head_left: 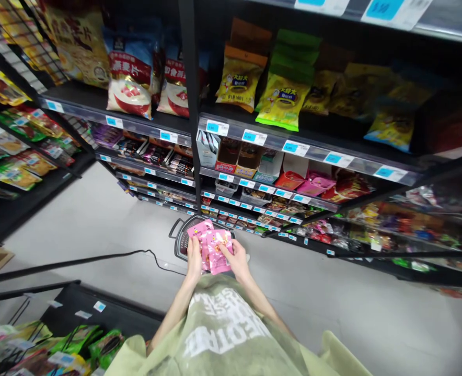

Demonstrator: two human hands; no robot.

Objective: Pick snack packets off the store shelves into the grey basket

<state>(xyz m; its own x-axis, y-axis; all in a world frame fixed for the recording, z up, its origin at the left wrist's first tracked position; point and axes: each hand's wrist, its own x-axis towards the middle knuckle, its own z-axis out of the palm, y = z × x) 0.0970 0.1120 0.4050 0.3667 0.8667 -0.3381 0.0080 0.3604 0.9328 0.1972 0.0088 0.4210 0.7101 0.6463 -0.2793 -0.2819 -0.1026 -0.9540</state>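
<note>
Two or more pink snack packets [220,253] are held in front of my body, partly overlapping. My left hand [194,257] grips the left-hand packet [200,228] by its side edge. The fingers of my right hand [237,257] are closed on the right-hand packet, the thumb lying over its printed front. Below the packets, a dark shopping basket [181,236] rests on the floor, its inside mostly hidden by the packets and my hands.
Ahead stands a black shelf unit with yellow snack bags [286,96], oatmeal bags [131,78] and open display boxes, one of them a pink box [316,184]. More stocked shelves flank me left and right. A dark cable [152,256] runs across the grey floor [97,219].
</note>
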